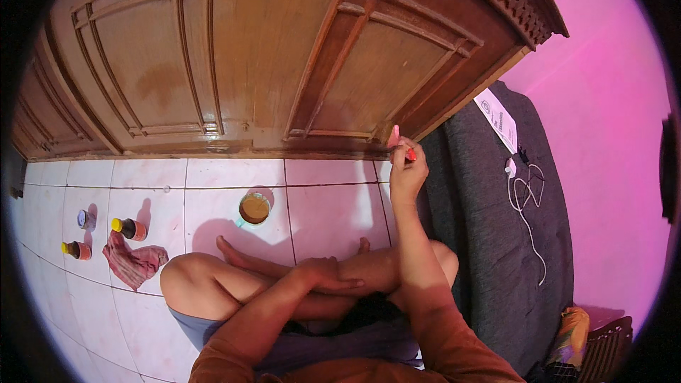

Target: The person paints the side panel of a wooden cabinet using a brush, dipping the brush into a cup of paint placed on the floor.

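My right hand (409, 177) is raised at the lower right corner of the cabinet door (397, 64). Its fingers close round a small tool with a red handle (411, 154) and a flat pinkish end (394, 135), which is against or just in front of the wood; the exact kind is too small to tell. Across my crossed legs lies my left hand (330, 274), fingers stretched out along the shin, holding nothing. On the tiles ahead stands a glass mug (255, 208) of brown liquid.
To the left are two dark bottles with yellow caps (130, 228) (76, 250), a small jar (86, 220) and a crumpled reddish cloth (135, 262). A dark grey mattress (482, 241) at right bears a paper (501, 120) and a white cable (521, 206). Beyond it rises a pink wall (603, 99).
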Tool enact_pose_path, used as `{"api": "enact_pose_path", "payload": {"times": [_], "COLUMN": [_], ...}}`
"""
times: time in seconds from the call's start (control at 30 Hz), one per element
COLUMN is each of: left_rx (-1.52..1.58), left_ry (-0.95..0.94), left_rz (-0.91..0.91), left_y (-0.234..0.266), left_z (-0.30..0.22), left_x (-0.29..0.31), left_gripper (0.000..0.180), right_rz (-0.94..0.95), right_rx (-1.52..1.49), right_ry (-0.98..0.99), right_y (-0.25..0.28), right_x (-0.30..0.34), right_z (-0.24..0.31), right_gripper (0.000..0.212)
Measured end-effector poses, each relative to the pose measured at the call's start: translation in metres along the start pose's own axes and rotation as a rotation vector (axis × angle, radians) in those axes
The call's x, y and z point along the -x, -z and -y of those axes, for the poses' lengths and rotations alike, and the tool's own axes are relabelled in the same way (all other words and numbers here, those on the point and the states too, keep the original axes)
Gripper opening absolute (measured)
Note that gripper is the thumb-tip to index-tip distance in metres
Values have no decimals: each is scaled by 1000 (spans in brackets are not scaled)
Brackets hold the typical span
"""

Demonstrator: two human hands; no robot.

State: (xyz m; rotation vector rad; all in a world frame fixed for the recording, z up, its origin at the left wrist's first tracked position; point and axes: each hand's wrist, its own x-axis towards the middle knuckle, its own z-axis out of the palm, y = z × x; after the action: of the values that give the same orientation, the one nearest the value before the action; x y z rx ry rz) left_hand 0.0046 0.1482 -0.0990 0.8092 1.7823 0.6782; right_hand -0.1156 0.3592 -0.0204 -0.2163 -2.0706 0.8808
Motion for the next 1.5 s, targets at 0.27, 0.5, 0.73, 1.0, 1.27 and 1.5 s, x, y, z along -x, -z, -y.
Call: {"api": "enact_pose_path", "payload": {"times": [0.27, 0.5, 0.73, 1.0, 1.27, 1.5], "left_rx": [-15, -21, -61, -24, -18, -51], "left_ry": [14, 22, -21, -63, 17, 12], "left_rz": [4, -9, 42, -3, -18, 31], "left_y": [2, -3, -5, -12, -2, 3], "left_z": [1, 8, 11, 19, 4, 6], "left_x": [4, -3, -10, -19, -3, 3], "left_gripper": [121, 121, 124, 121, 120, 123], "right_rz": [-36, -126, 53, -56, -165, -168], "right_rx": [-60, -78, 124, 49, -10, 4], "right_ry": [16, 96, 218, 299, 253, 414], "right_y": [20, 36, 29, 35, 61, 40], "right_x": [-34, -53, -8, -48, -83, -56], "right_z": [39, 68, 44, 64, 99, 79], "right_gripper": [17, 13, 13, 14, 12, 13]}}
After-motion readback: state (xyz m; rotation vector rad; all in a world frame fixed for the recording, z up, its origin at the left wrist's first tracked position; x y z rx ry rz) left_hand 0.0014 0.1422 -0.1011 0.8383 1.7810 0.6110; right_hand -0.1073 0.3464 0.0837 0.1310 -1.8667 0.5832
